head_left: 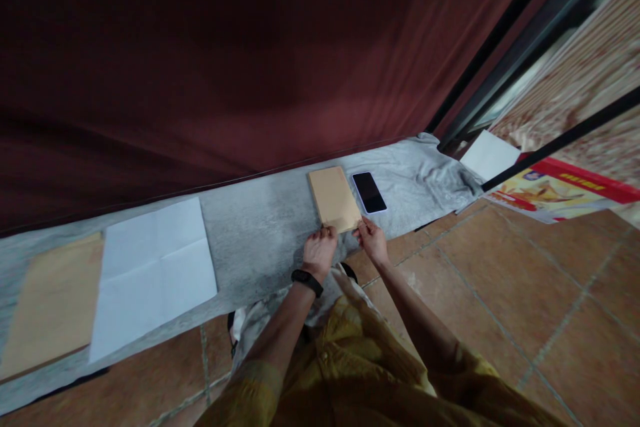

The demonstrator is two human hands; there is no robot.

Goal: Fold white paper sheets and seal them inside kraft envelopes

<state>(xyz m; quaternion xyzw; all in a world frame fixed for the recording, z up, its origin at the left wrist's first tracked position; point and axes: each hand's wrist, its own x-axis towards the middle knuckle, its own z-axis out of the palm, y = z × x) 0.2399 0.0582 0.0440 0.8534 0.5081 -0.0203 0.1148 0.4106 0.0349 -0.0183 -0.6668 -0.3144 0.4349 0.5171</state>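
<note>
A tan kraft-paper envelope (pixel 334 197) lies flat on a grey cloth in front of me, with a faint reddish mark near its far right corner. My left hand (pixel 321 247), below a black wristband, has its fingers closed at the envelope's near left corner. At the near right corner, the fingertips of my right hand (pixel 370 237) pinch the edge. Just right of the envelope rests a phone (pixel 369 192) with a dark screen and pale rim; neither hand touches it.
The grey cloth (pixel 255 227) covers a long narrow bench. On its left lie a creased white paper sheet (pixel 157 267) and a larger tan envelope (pixel 55 303). A dark red curtain (pixel 225 80) hangs behind. Black poles and a printed red-yellow box (pixel 555 190) stand at right.
</note>
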